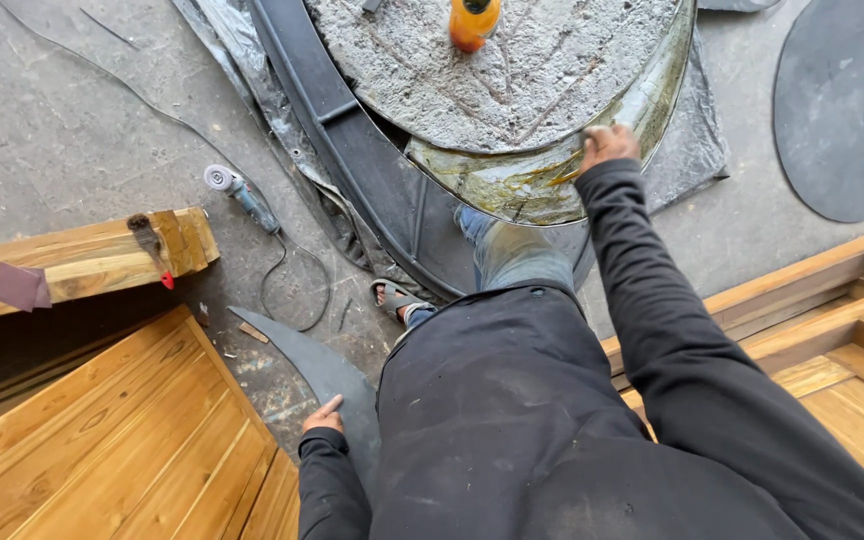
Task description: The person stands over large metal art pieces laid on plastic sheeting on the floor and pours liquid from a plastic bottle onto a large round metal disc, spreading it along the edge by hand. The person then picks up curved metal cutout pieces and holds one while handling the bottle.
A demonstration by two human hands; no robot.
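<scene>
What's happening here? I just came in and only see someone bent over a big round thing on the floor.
A person in dark clothes stands over a round grey textured slab on a glossy yellowish mould. Their right hand presses on the mould's rim, what it grips hidden. The left hand rests on a curved grey sheet. An orange bottle stands on the slab; an angle grinder lies on the concrete floor beside wooden panels.

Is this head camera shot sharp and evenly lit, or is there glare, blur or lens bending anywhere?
Head view: soft, even daylight with faint shadows; mild sheen on the glossy rim beside the right hand, which looks slightly soft; wide-angle bending curves the wooden panels toward the edges; the left hand and angle grinder read sharp.
</scene>
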